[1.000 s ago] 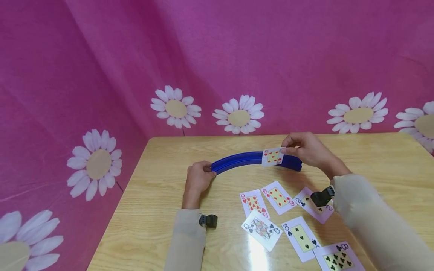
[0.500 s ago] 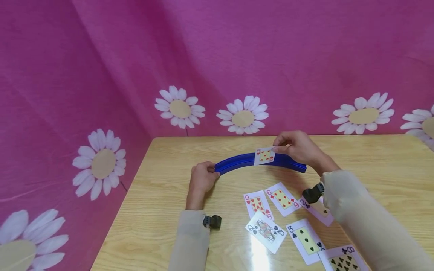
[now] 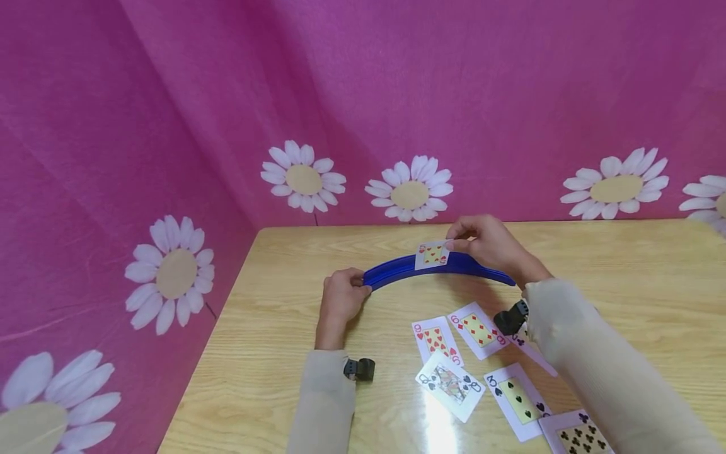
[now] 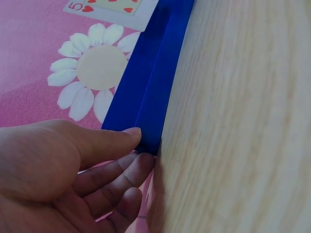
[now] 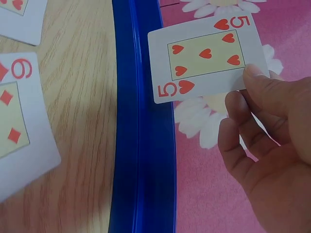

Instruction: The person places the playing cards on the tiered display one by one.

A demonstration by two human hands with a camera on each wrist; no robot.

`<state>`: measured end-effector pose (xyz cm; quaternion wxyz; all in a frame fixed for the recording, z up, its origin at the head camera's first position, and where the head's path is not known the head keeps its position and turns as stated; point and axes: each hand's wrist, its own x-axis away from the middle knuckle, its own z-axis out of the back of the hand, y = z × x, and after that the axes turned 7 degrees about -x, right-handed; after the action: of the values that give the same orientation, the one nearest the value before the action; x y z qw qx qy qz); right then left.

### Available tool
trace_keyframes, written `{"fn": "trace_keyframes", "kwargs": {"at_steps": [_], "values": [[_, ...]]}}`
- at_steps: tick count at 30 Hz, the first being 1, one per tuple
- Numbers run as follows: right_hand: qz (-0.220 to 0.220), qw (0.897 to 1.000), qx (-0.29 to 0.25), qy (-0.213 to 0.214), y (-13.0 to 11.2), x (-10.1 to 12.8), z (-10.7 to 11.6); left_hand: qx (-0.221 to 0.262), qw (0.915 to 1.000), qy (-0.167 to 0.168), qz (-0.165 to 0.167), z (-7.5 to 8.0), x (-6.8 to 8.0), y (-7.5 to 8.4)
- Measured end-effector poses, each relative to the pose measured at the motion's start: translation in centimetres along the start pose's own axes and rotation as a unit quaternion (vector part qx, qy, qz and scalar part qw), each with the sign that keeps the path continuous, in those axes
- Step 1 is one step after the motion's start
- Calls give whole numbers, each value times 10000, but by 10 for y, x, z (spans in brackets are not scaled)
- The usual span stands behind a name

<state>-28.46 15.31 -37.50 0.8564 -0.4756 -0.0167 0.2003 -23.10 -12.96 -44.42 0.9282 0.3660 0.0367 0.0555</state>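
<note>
Moved the five of hearts (image 3: 433, 255) leftward along the blue card rack (image 3: 397, 274); right hand (image 3: 484, 243) pinches it above the slot. Left hand (image 3: 340, 299) grips the rack's end on the bench (image 3: 272, 353). Next, I reckon: seat it squarely.

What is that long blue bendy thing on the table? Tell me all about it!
It is a curved blue card holder, a long arc that looks like smooth plastic, with a groove running along its length. It stands on the wooden table, bowed away from the person. The left hand grips its left end, thumb on top. The five of hearts, pinched by the right hand, is at the groove near the middle; whether it sits in it is unclear.
</note>
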Motion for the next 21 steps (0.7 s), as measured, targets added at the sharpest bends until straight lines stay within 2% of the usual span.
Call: {"fn": "trace_keyframes", "kwargs": {"at_steps": [7, 21], "values": [[-54, 9999, -133, 0, -3, -11, -11, 44, 10000, 1, -2, 1, 0, 0], [118, 9995, -298, -58, -13, -26, -30, 93, 9999, -7, 56, 1, -2, 1]]}}
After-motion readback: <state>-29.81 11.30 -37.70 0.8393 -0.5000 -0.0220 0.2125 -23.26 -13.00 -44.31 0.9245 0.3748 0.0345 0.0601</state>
